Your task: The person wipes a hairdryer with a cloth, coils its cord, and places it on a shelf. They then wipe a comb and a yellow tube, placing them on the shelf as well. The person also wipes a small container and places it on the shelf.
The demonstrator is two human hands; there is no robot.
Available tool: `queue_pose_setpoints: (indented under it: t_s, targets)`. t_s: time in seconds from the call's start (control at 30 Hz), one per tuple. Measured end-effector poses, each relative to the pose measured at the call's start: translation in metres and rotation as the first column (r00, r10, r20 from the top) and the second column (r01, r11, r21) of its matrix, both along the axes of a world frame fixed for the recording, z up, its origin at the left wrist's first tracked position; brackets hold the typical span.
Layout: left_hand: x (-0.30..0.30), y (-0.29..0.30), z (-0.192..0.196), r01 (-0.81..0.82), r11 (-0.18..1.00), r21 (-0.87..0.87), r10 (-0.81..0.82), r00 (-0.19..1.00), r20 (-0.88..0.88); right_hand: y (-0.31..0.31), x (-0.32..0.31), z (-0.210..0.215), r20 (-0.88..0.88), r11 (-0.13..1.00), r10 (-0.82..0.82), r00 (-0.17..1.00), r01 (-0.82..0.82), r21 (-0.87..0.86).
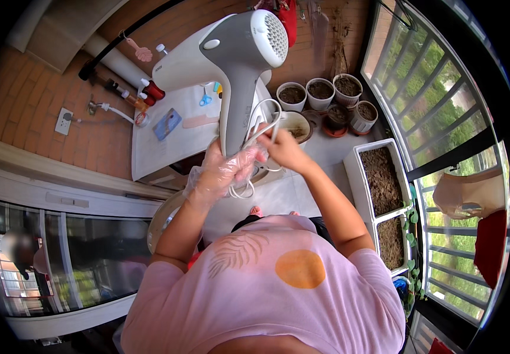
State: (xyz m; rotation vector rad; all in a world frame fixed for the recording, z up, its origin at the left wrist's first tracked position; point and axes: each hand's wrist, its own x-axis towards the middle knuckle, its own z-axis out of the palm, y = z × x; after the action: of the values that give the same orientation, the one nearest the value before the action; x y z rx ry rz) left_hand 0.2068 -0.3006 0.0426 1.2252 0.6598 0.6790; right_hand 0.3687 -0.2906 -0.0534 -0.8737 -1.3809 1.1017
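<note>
A large white and grey hair dryer (231, 53) is raised in front of me, nozzle grille pointing up right. My left hand (222, 171), in a clear plastic glove, grips the lower part of its handle. My right hand (281, 150) is bare and holds loops of the white power cord (264, 121) beside the handle. More cord hangs below the left hand.
A white-topped surface (160, 141) lies ahead with small scissors, a blue card and bottles. Several soil-filled pots (320, 91) stand on the floor, with white planter boxes (382, 177) to the right. A railed window (443, 118) runs along the right; a glass door (72, 253) is on the left.
</note>
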Motion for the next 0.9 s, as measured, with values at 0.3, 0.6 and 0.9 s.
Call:
queue_pose_setpoints:
  t_s: [0.3,0.6,0.9]
  targets:
    - [0.006,0.007,-0.019,-0.212,0.974,0.086,0.213,0.977,-0.006,-0.011,0.010,0.052,-0.495,0.987,-0.055,0.867,-0.027,-0.156]
    - [-0.002,0.016,-0.035,-0.084,0.996,0.037,0.078,0.987,0.138,-0.002,0.000,0.006,-0.229,0.996,0.035,0.973,-0.052,-0.071]
    - [-0.029,0.031,0.005,-0.267,0.963,0.037,0.259,0.956,0.140,-0.047,0.068,-0.071,0.046,0.621,0.709,0.704,-0.591,-0.515]
